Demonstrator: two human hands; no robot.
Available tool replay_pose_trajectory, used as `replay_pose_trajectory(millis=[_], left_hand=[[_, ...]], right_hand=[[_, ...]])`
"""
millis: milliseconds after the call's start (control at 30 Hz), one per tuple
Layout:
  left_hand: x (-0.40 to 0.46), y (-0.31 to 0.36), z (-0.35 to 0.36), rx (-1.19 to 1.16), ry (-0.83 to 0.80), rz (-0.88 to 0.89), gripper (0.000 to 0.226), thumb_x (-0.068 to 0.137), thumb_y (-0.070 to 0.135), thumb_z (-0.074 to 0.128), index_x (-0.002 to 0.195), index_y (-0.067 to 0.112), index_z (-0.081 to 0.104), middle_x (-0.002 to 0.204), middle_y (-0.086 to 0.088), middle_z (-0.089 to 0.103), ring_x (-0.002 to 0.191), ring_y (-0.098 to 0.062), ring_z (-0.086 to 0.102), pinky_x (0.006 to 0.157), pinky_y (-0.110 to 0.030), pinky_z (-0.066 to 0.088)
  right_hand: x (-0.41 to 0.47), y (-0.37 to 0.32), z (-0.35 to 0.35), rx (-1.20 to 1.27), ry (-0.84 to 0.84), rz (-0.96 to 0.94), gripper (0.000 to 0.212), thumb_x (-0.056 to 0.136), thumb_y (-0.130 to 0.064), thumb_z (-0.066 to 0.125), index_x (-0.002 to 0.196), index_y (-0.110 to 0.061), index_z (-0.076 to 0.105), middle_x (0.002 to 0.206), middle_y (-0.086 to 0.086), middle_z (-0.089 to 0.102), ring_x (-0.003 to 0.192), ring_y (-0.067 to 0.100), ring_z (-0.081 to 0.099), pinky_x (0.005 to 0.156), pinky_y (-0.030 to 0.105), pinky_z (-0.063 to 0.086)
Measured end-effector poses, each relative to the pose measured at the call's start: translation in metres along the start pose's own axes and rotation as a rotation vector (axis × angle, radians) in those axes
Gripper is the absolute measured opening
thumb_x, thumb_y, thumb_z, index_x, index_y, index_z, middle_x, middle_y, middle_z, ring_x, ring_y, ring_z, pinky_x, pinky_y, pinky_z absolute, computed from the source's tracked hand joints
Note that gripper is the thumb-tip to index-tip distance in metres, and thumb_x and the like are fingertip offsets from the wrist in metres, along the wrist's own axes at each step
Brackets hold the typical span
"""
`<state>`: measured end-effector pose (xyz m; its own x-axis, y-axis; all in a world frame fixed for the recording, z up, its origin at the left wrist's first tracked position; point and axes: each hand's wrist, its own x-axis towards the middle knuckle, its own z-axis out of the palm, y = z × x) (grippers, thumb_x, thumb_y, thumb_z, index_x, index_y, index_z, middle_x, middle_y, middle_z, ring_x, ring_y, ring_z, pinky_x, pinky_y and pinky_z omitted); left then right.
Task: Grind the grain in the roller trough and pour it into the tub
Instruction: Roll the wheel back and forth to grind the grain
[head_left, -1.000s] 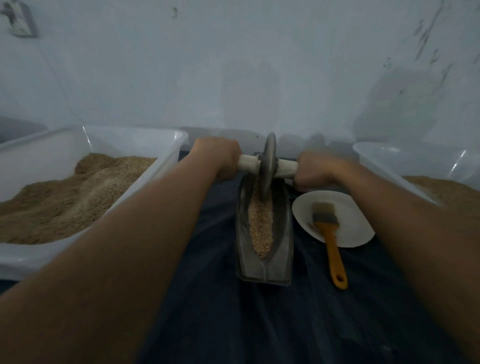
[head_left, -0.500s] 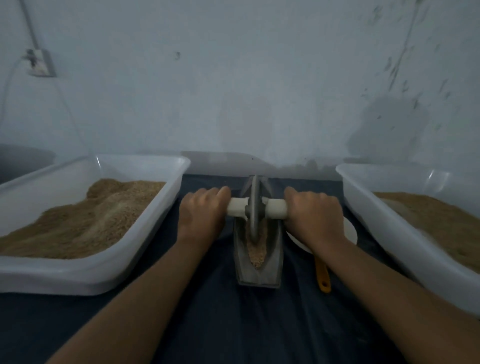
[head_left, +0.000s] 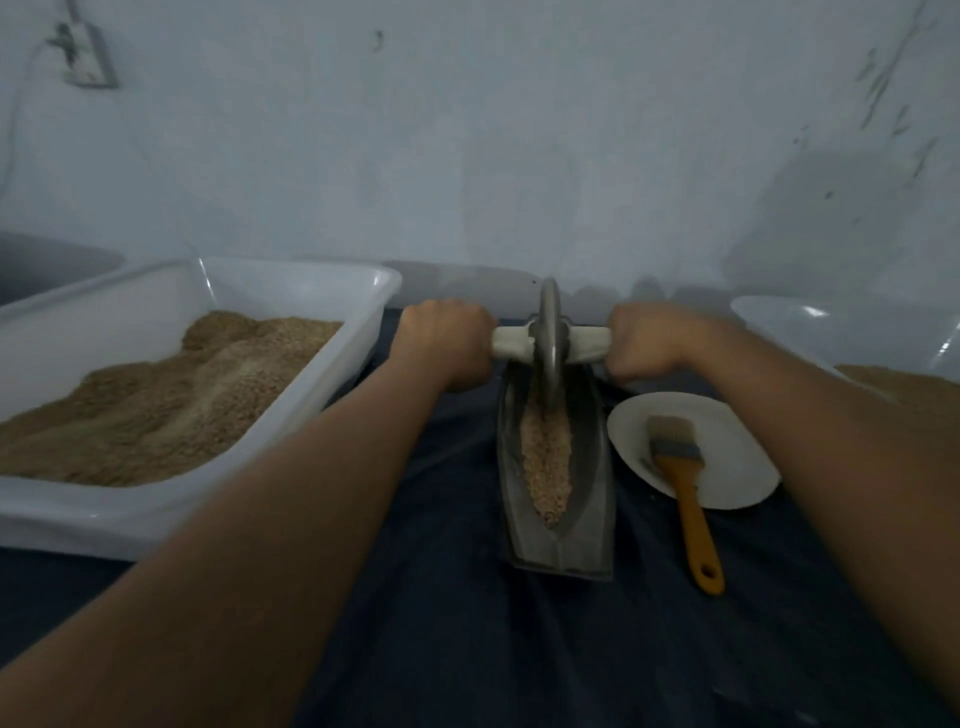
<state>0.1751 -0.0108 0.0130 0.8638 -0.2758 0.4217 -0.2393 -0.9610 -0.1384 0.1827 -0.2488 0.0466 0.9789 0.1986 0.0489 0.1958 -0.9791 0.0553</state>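
Centrally: metal trough (head_left: 558, 525), boat-shaped, lengthwise on dark cloth (head_left: 467, 639), narrow near end toward the viewer. Holds a strip of pale grain (head_left: 545, 467) along its groove.
Upright in the far end of the trough: metal disc wheel (head_left: 549, 343), edge down in the grain, on a pale crossways handle (head_left: 589, 345).
Left hand (head_left: 447, 340): fingers curled tight round the left end of the handle, pressed together, knuckles up. Forearm stretched out from lower left.
Right hand (head_left: 649, 340): fingers likewise wrapped round the right end of the handle, closed together. Forearm stretched out from lower right.
Left of the trough, just apart: white tub (head_left: 156, 514), rectangular, heaped with brown ground grain.
Far right, partly cut off by the frame edge: second white tub (head_left: 831, 332), also holding brown grain; how full, cannot tell.
Right of the trough, just beside it: white plate (head_left: 727, 447), with a brush (head_left: 683, 478) lying across it, bristles on the plate, orange handle sticking out over the near rim onto the cloth.
Behind: pale scuffed wall (head_left: 519, 156); socket (head_left: 85, 57) at upper left.
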Motion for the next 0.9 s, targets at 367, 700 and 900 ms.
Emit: replay_pose_trajectory(millis=[367, 700, 900], left_hand=[[-0.075, 0.011, -0.010, -0.060, 0.309, 0.053, 0.022, 0.073, 0.014, 0.071, 0.082, 0.024, 0.053, 0.072, 0.001, 0.062, 0.065, -0.025, 0.060, 0.053, -0.030, 0.028], [-0.119, 0.018, -0.021, -0.050, 0.463, 0.136, 0.014, 0.078, 0.023, 0.050, 0.090, 0.021, 0.043, 0.084, -0.002, 0.050, 0.075, -0.026, 0.046, 0.064, -0.037, 0.032], [-0.059, 0.013, -0.020, -0.046, 0.150, 0.070, 0.033, 0.077, 0.024, 0.068, 0.101, 0.025, 0.045, 0.098, -0.002, 0.057, 0.093, -0.028, 0.058, 0.071, -0.037, 0.032]], right_hand=[[-0.099, -0.024, 0.016, -0.128, 0.289, -0.026, 0.025, 0.075, -0.039, 0.067, 0.093, -0.035, 0.050, 0.074, -0.010, 0.048, 0.063, 0.017, 0.046, 0.050, 0.028, 0.025], [-0.143, -0.028, 0.042, -0.071, 0.530, -0.079, 0.033, 0.073, -0.033, 0.069, 0.092, -0.031, 0.042, 0.076, -0.009, 0.054, 0.064, 0.020, 0.055, 0.051, 0.030, 0.037], [-0.082, -0.017, 0.036, -0.122, 0.461, 0.029, 0.031, 0.074, -0.037, 0.070, 0.086, -0.032, 0.043, 0.067, -0.007, 0.040, 0.059, 0.021, 0.040, 0.053, 0.029, 0.024]])
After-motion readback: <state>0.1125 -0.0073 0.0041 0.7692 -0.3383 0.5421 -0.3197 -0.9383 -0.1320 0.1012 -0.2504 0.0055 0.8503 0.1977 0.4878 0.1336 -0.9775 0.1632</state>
